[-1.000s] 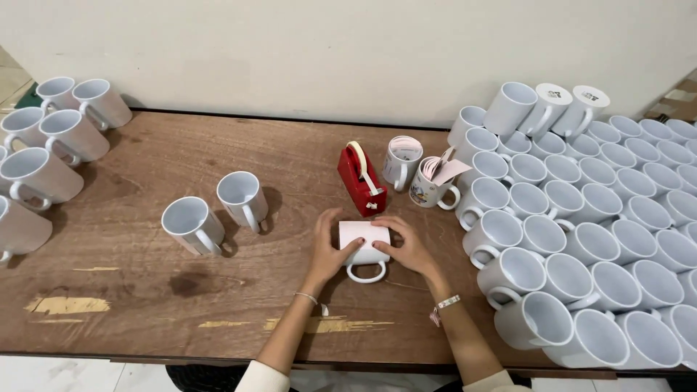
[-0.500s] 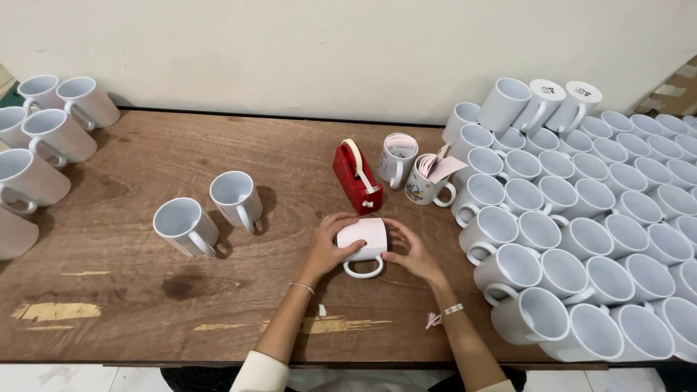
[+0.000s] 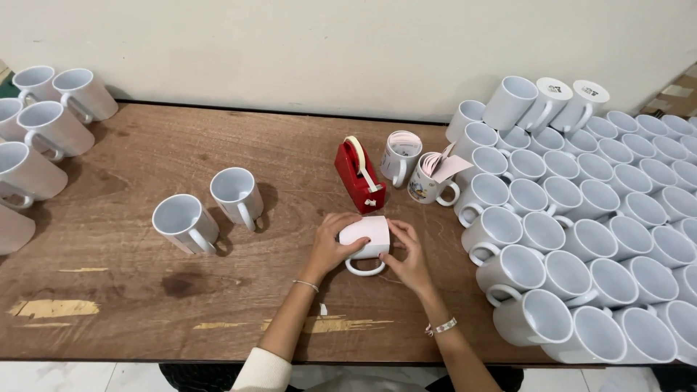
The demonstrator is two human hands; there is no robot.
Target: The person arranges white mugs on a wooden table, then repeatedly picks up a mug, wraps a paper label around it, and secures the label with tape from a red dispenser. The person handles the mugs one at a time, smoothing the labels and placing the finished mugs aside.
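A white mug (image 3: 365,238) lies on its side near the front middle of the wooden tabletop (image 3: 131,290), its handle pointing toward the person and resting on the wood. A pale sheet appears wrapped around its body. The left hand (image 3: 330,245) cups the mug from its left side, fingers curled over the top edge and gripping it. The right hand (image 3: 408,254) presses against the mug's right side, its fingers closed on the wrapped surface, thumb near the handle. Each wrist wears a thin bracelet.

Just behind the mug stands a red tape dispenser (image 3: 358,174), with a roll of pale tape on top. To its right stand two printed mugs: an upright one (image 3: 400,157) and, just beside it, a tilted one (image 3: 430,180) holding loose pinkish paper sheets.

To the left of the hands, two white mugs (image 3: 209,209) stand upright near each other, handles toward the person. At the far left edge sits a group of white mugs (image 3: 43,131), most lying tilted on their sides. The right part of the tabletop is packed with a dense cluster of white mugs (image 3: 581,239), tilted with their openings facing up and toward the camera, touching one another in rows. A pale wall (image 3: 290,51) runs behind the tabletop.
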